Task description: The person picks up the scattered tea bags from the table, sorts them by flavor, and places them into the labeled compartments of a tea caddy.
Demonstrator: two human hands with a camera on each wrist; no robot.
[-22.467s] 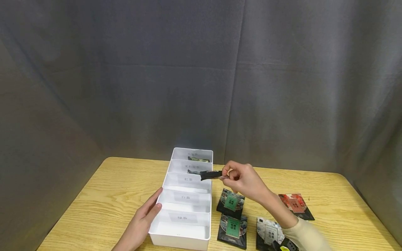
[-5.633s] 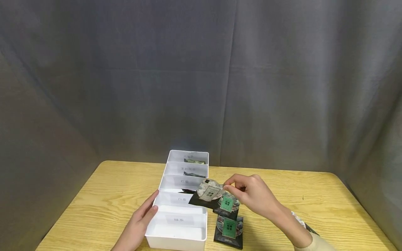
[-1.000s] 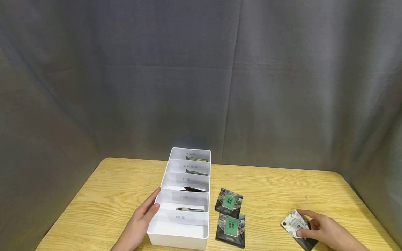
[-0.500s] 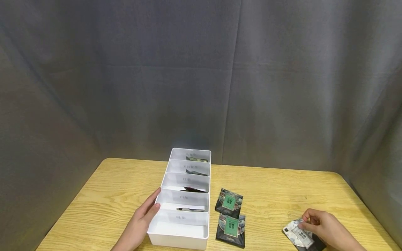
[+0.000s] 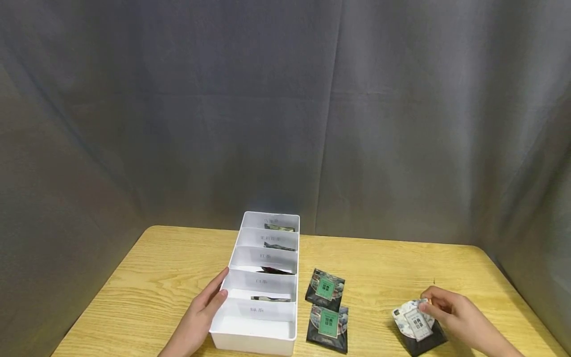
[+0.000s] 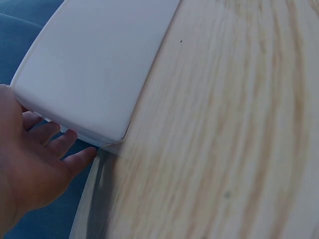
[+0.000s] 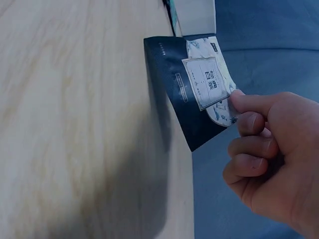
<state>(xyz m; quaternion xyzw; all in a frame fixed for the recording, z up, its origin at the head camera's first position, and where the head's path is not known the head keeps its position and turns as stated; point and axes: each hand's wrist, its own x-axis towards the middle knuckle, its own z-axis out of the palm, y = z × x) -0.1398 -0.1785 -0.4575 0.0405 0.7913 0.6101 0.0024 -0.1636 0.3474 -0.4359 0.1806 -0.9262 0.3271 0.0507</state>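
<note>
My right hand (image 5: pixel 457 315) pinches a corner of a black-and-white tea sachet (image 5: pixel 411 327) at the right of the table. In the right wrist view, thumb and forefinger grip the sachet (image 7: pixel 197 82) by its white edge, and it is tilted up. My left hand (image 5: pixel 200 312) rests against the left side of a white divided box (image 5: pixel 252 342). The left wrist view shows that hand (image 6: pixel 45 159) with its fingers fairly straight along the box wall (image 6: pixel 94 64). Two green-labelled sachets, a far one (image 5: pixel 324 287) and a near one (image 5: pixel 327 327), lie right of the box.
Dark sachets stand in the box's compartments, among them one (image 5: pixel 276 270) in the middle and one (image 5: pixel 270 298) in the second from the front. The front compartment's floor (image 5: pixel 256 327) shows bare. A grey curtain (image 5: pixel 285 119) hangs behind the wooden table (image 5: pixel 178 258).
Since the earliest frames, a dark-red-edged and a white-patterned sachet have come into the box. In the last second, my right hand has shifted its grip and lifted the sachet's edge.
</note>
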